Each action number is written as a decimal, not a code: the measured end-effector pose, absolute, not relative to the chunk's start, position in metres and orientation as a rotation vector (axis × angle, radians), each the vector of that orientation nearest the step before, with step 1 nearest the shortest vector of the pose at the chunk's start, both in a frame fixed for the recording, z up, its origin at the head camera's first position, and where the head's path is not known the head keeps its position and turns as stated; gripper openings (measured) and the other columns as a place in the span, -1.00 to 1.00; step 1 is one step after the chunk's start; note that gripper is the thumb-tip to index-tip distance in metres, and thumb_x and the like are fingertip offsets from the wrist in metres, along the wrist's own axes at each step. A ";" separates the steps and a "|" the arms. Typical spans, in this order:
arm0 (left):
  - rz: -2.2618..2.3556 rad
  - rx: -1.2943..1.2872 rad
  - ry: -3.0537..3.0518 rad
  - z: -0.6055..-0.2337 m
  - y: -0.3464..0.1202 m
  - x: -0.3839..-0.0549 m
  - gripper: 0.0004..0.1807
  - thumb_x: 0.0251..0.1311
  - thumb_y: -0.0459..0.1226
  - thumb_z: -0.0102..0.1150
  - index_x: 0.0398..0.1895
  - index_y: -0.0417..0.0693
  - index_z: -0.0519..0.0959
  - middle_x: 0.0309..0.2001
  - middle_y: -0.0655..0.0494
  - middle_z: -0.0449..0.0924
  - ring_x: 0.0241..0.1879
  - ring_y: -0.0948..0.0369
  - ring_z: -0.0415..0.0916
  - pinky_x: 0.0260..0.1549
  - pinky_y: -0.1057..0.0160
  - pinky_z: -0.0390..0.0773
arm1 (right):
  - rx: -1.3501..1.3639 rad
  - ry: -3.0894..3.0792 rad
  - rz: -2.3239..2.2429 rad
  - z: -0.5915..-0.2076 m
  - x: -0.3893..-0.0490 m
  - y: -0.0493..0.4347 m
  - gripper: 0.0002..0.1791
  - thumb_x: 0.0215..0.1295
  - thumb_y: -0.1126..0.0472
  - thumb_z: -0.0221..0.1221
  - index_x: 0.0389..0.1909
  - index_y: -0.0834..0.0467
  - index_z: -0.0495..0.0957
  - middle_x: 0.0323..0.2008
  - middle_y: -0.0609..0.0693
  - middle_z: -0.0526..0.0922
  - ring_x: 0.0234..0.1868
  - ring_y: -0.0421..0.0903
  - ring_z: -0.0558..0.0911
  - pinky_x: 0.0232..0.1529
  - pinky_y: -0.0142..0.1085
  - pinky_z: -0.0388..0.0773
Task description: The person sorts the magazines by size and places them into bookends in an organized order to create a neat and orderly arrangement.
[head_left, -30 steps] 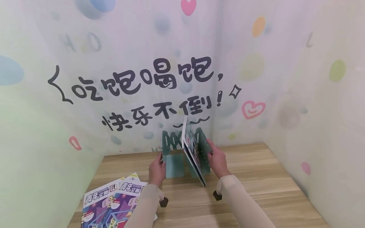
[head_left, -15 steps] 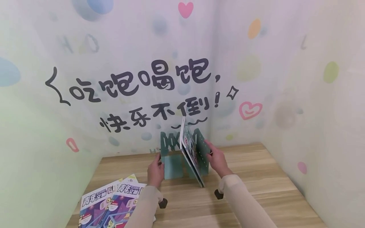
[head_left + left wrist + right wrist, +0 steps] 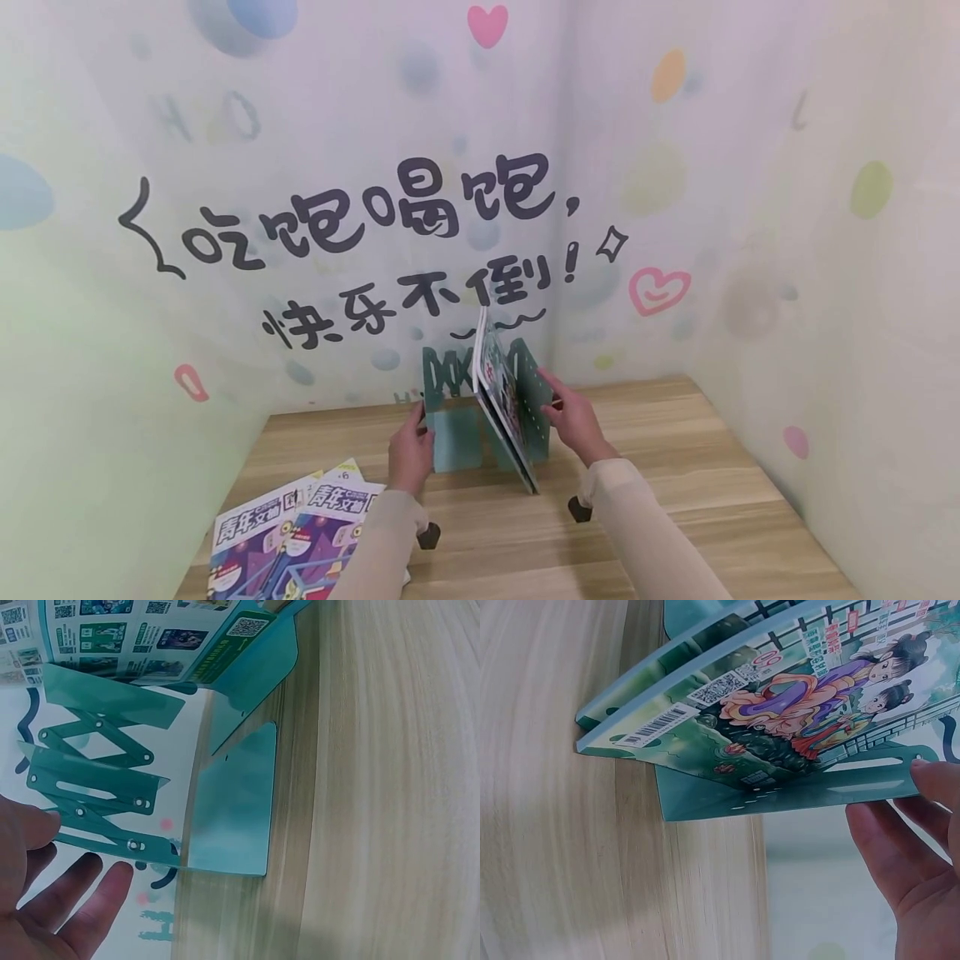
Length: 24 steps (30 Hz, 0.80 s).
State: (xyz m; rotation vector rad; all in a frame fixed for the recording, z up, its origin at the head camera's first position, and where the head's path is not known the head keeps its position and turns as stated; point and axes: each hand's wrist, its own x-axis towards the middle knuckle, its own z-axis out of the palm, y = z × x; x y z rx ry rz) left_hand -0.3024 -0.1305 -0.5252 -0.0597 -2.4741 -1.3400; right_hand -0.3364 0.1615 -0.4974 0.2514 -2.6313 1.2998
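A teal metal expandable bookend (image 3: 457, 440) stands on the table against the back wall, its crisscross links spread wide. Two magazines (image 3: 498, 379) stand upright inside it, slightly slanted, near its right end plate. My left hand (image 3: 410, 454) pinches the left end plate, thumb on the inner side and fingers outside, as the left wrist view shows. Around the right end plate (image 3: 780, 796), my right hand (image 3: 576, 421) pinches with thumb and fingers. In the right wrist view, the front magazine (image 3: 727, 712) has an illustrated cover with two figures in robes.
Several magazines (image 3: 292, 542) with purple covers lie overlapping at the table's front left, partly behind the left sleeve. The wooden table (image 3: 675, 500) meets printed white wall sheets (image 3: 622, 100) at the back and sides. Bare wood surrounds the bookend in front and right.
The head view has shifted slightly to the right and up. Both hands stay on the bookend's end plates, and the bookend and standing magazines keep their places.
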 end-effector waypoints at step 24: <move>-1.365 -0.010 -2.490 -0.527 -0.137 -0.289 -0.41 0.35 -0.32 0.10 0.43 0.02 0.28 0.34 -0.09 0.36 0.10 -0.09 0.52 -0.07 0.00 0.61 | 0.241 -2.638 1.355 -0.496 -0.333 0.160 -0.25 0.32 0.37 0.19 0.44 -0.24 0.24 0.01 0.17 0.57 -0.09 0.05 0.61 -0.22 -0.22 0.68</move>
